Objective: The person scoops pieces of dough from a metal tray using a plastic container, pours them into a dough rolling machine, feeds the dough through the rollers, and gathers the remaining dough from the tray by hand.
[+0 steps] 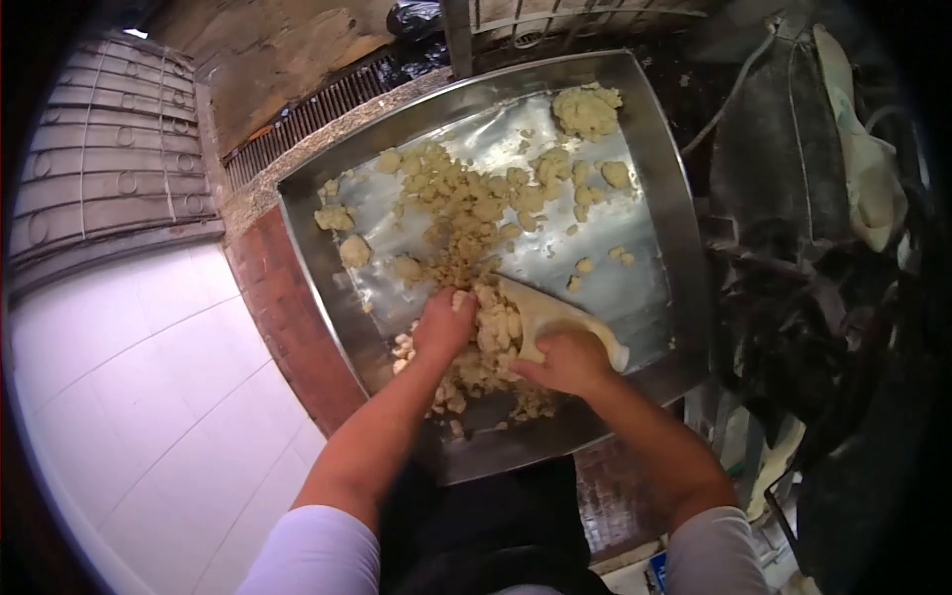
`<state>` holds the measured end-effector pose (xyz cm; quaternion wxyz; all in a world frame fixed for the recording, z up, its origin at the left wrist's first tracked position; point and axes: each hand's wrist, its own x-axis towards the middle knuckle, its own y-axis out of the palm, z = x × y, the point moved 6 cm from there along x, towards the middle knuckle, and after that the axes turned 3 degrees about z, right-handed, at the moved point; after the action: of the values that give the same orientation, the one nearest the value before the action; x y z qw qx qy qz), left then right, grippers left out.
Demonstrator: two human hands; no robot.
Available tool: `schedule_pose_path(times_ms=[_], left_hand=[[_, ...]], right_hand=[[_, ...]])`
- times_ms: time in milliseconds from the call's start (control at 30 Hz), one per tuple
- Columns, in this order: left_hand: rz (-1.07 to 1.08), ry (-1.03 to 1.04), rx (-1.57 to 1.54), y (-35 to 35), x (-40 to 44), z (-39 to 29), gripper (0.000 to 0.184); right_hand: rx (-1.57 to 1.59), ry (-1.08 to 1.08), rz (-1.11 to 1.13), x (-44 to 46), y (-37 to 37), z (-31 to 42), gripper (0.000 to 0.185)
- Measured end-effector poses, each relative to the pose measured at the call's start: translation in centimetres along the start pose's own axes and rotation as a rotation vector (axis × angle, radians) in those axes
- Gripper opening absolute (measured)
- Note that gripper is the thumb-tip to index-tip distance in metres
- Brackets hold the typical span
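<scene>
Pale yellow, crumbly dough (pixel 466 213) lies in loose lumps across a large square metal tray (pixel 654 188). My left hand (pixel 444 324) is closed on some of the crumbly dough, near the mouth of an off-white scoop (pixel 535 305). My right hand (pixel 570 363) grips this scoop, its thumb toward the heap and the scoop's narrow end sticking out to the right. More dough (pixel 498 322) is piled at the scoop's opening, between both hands. The fingertips of my left hand are partly hidden in the dough.
A bigger dough lump (pixel 587 111) sits in the tray's far right corner. Raised walls surround the tray. White floor tiles (pixel 149 367) and a metal grille (pixel 119 139) are on the left. Dark plastic bags (pixel 793 317) and a hanging whitish cloth-like item (pixel 861 149) stand on the right.
</scene>
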<state>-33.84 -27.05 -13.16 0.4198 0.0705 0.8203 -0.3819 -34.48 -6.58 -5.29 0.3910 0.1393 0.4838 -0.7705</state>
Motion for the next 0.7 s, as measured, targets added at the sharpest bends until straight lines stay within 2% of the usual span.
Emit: schedule_pose_path(times_ms=[100, 133, 167, 200, 233, 300, 433, 500, 533, 567, 600, 633, 700], left_hand=[[-0.046, 0.102, -0.095, 2.4, -2.5, -2.7, 0.056], [-0.088, 0.204, -0.173, 2.5, -4.3, -4.0, 0.053], [-0.085, 0.194, -0.171, 3.7, -4.9, -4.2, 0.053], [-0.171, 0.295, -0.22, 4.3, -5.6, -4.8, 0.053], [-0.261, 0.404, -0.271, 4.6, -6.1, -5.5, 0.053], [-0.242, 0.39, -0.304, 5.4, -5.4, -5.7, 0.055], [-0.186, 0.323, -0.317, 5.8, -2.1, -4.9, 0.055], [-0.202, 0.318, -0.341, 5.7, -0.3, -3.6, 0.055], [-0.067, 0.289, -0.395, 6.0, 1.1, -3.2, 0.056], [0.076, 0.264, -0.445, 6.6, 2.0, -2.9, 0.057], [0.067, 0.282, -0.443, 5.9, 1.8, -3.2, 0.057], [0.11, 0.257, -0.555, 5.2, 1.3, -3.8, 0.059], [0.153, 0.26, -0.665, 3.5, 0.2, -6.2, 0.061]], right_hand=[[0.057, 0.056, -0.048, -0.9, 1.6, -3.1, 0.061], [0.08, 0.045, -0.099, -1.5, 1.9, -3.6, 0.059], [0.104, 0.029, -0.148, -2.0, 2.5, -4.0, 0.058], [0.166, -0.024, -0.267, -2.5, 2.6, -3.9, 0.056], [0.169, -0.026, -0.266, -2.8, 3.0, -4.1, 0.056], [0.241, 0.017, -0.334, -3.0, 2.7, -4.6, 0.055], [0.243, 0.034, -0.299, -2.5, 2.3, -4.4, 0.055], [0.225, 0.209, -0.108, -2.0, 2.3, -4.3, 0.056], [0.22, 0.19, -0.123, -1.7, 2.2, -3.7, 0.056], [0.368, 0.296, -0.08, -1.7, 3.5, -4.1, 0.058], [0.518, 0.405, -0.036, -2.1, 4.8, -4.4, 0.06], [0.515, 0.398, -0.062, -2.5, 5.3, -4.1, 0.06], [0.469, 0.354, -0.326, -4.0, 5.3, -4.0, 0.062]])
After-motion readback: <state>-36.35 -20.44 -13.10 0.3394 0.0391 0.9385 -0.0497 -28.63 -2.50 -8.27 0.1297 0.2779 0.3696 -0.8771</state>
